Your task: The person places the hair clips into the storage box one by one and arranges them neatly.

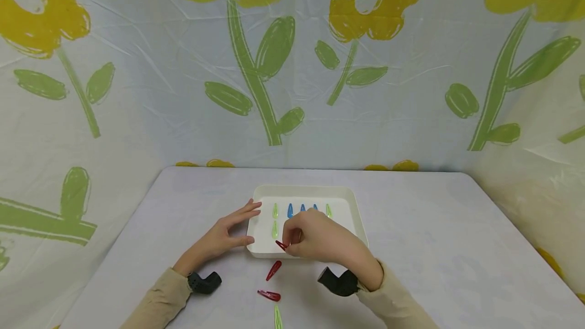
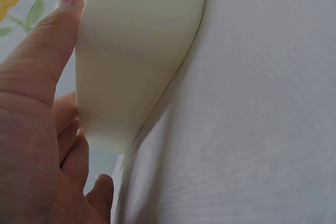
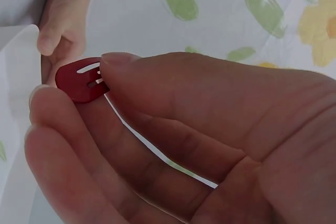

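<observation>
Step in hand, apparently: setting out a red clip (image 3: 73, 83), pinched in your right hand (image 1: 320, 235) at the near side of the white tray (image 1: 345, 211), with your left hand (image 1: 224, 235) spread against its left side; the next move likely calls for lowering and releasing it. Tray, visible contents: three blue clips (image 1: 290, 210), three green clips (image 1: 275, 210). Bench (image 1: 434, 248), before you: two loose red clips (image 1: 273, 270), one loose green clip (image 1: 278, 317).

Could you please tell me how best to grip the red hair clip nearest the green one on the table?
I'd pinch the red hair clip by its broad right end, from above: it appears to lie flat on the table, narrow end leftward.
</observation>
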### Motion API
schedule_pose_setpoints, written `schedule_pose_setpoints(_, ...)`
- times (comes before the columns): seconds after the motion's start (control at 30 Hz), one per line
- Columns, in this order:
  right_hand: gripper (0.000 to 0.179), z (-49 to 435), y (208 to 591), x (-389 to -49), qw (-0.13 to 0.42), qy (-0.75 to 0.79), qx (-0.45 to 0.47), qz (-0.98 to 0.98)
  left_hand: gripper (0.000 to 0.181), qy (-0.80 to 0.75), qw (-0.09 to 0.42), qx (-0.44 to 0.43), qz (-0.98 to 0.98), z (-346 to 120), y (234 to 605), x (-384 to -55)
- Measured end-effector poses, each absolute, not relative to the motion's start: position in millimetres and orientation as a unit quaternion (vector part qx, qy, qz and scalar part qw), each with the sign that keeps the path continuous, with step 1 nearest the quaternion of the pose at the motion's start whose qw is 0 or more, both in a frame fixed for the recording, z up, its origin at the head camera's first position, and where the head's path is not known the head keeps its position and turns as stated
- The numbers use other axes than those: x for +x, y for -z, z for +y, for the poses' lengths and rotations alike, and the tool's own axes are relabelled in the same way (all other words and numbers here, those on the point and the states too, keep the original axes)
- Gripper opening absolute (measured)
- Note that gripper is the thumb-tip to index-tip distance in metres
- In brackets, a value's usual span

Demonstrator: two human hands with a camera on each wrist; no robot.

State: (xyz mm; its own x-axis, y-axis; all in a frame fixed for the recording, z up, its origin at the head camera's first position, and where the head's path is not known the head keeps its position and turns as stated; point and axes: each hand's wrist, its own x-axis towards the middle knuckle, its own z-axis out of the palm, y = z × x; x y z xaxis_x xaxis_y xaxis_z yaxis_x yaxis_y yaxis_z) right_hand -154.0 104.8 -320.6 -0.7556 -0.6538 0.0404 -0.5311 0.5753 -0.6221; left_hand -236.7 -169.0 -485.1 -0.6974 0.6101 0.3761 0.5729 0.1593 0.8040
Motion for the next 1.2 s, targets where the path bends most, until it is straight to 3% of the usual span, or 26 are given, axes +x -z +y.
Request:
schedule_pose_setpoints(0.7, 0.013, 112, 310, -176, 0.137, 0.422, -0.284, 0.850, 0.068, -0.513, 0.027, 0.383, 0.768, -170, 487, -238)
schedule_pose_setpoints(1.2, 0.004, 117, 318, -201, 0.125, 0.468, -0.234, 0.843, 0.067, -0.516, 0.025, 0.382, 0.766, -170, 490, -239)
